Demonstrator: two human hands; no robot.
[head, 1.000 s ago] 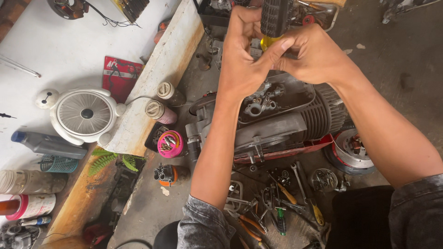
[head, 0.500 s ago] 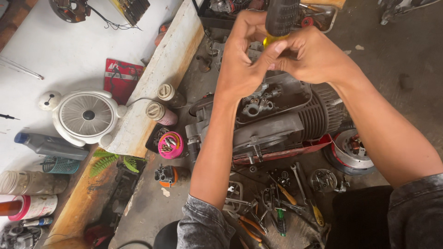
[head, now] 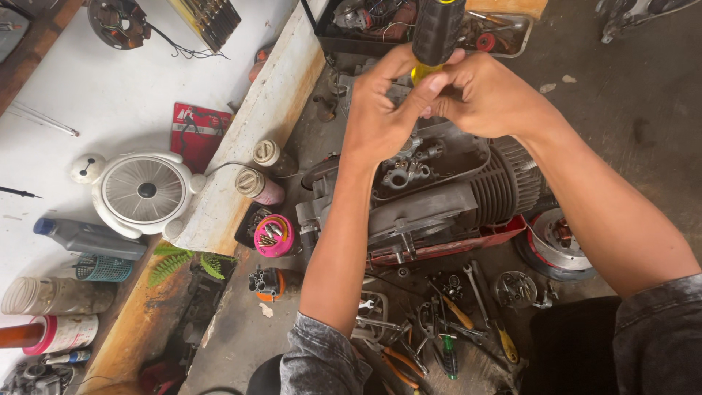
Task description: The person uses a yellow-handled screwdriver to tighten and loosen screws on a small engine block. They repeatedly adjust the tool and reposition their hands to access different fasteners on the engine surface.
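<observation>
1. Black and yellow, the screwdriver handle (head: 436, 33) stands upright above the engine block (head: 431, 194), both hands wrapped round its lower end where the black sleeve gives way to yellow
2. The left hand (head: 380, 110) curls in from one side and the right hand (head: 486, 95) from the other, fingertips meeting on the shaft; both have their grip clamped on the tool, not on the engine
3. The handle looks stiff and ribbed, so I judge it light and easy to hold firmly; the yellow neck is narrower and smoother, and greasy fingers may slip there
4. The engine itself is cast grey metal with cooling fins (head: 512, 183), surely heavy and rigid; it sits on the concrete floor against a red tray (head: 468, 245) and is best steadied by its finned barrel or the flat casing edge, not by the small parts inside the open cover
5. Loose tools lie scattered on the floor just below it: spanners (head: 475, 289), a yellow-handled driver (head: 506, 344), pliers (head: 402, 362)
6. To the left, a pink tub of small parts (head: 273, 235) and a white fan (head: 142, 190) rest near a raised ledge (head: 248, 146)
</observation>
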